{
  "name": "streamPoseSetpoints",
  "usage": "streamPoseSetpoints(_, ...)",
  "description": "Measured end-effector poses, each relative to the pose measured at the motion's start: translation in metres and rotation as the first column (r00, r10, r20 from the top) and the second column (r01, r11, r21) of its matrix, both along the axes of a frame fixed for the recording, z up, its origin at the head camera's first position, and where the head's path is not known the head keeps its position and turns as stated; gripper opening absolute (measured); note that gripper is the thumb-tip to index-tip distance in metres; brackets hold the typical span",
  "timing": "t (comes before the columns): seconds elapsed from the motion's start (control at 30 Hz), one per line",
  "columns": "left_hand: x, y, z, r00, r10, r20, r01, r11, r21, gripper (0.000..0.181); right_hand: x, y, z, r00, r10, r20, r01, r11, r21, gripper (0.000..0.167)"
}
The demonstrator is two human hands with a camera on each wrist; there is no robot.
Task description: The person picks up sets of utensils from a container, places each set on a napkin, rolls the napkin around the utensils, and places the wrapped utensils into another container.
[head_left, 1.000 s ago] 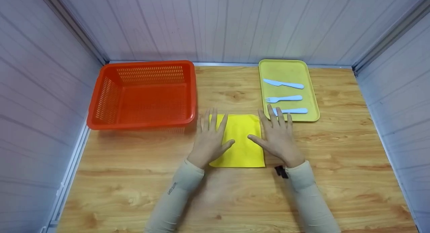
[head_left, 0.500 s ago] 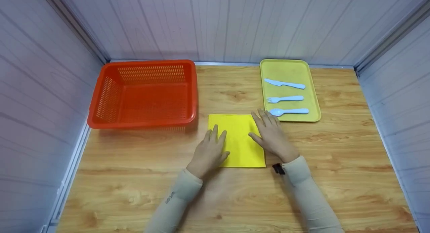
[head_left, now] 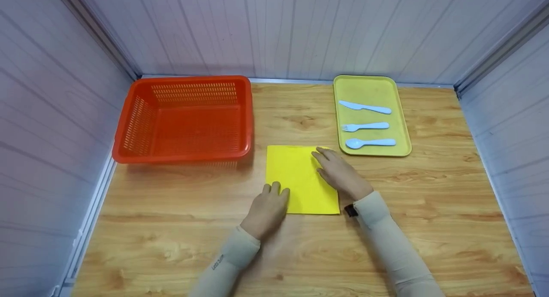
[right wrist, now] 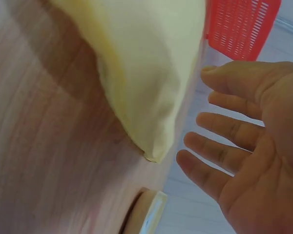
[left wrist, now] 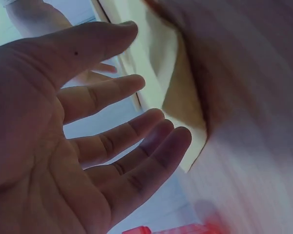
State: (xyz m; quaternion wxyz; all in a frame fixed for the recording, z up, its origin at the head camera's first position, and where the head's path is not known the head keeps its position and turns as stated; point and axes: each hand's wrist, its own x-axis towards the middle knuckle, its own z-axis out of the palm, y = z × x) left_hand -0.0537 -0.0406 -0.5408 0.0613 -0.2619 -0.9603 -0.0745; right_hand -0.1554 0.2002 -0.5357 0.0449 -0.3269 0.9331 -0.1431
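Observation:
A flat yellow square (head_left: 300,168), which looks like a folded cloth, lies on the table in front of the person. Over its near left corner is the left hand (head_left: 266,209), fingers bent a little; the left wrist view shows this hand (left wrist: 102,126) with fingers spread and nothing between them, beside the cloth's edge (left wrist: 185,102). The right hand (head_left: 341,172) is over the far right part of the cloth. In the right wrist view that hand (right wrist: 244,131) has loosely extended fingers, apart from the cloth's corner (right wrist: 151,112). Whether any fingertip touches cannot be told.
An orange-red basket (head_left: 246,117) stands at the back left. On the yellow tray (head_left: 364,87) at the back right lie a light blue knife (head_left: 364,107), fork (head_left: 366,126) and spoon (head_left: 371,142). Panel walls (head_left: 274,31) enclose the wooden table (head_left: 446,202).
Both hands have drawn back toward the person, the left to the cloth's near left corner, the right away from the tray and inward over the cloth. Their fingers are less spread. The spoon is uncovered.

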Motion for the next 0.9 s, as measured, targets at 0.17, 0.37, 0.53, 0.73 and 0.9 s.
streamPoseSetpoints(0.17,0.002,0.000,-0.007,1.000,-0.009,-0.025,0.008,1.000,-0.016,0.009,-0.002,0.003,-0.008,0.997,0.022,0.068,-0.020,0.999,-0.033,0.046)
streamPoseSetpoints(0.37,0.002,0.000,-0.006,1.000,-0.001,-0.004,0.000,0.999,-0.036,0.009,-0.001,0.007,-0.014,0.992,0.006,0.129,-0.002,1.000,-0.029,0.047)
streamPoseSetpoints(0.53,-0.001,0.001,-0.002,0.997,0.014,0.080,-0.009,0.998,-0.067,0.010,-0.002,0.009,-0.014,0.993,-0.007,0.118,0.011,1.000,-0.030,0.044)
streamPoseSetpoints(0.73,-0.008,-0.002,0.000,0.988,0.032,0.150,-0.019,0.996,-0.089,0.013,-0.003,0.009,-0.016,0.996,-0.015,0.088,0.014,1.000,0.010,0.044)
streamPoseSetpoints(0.9,-0.015,-0.006,-0.001,0.987,0.043,0.157,-0.035,0.998,-0.052,0.016,-0.002,0.008,-0.015,0.995,-0.049,0.090,0.045,0.998,0.046,0.044)
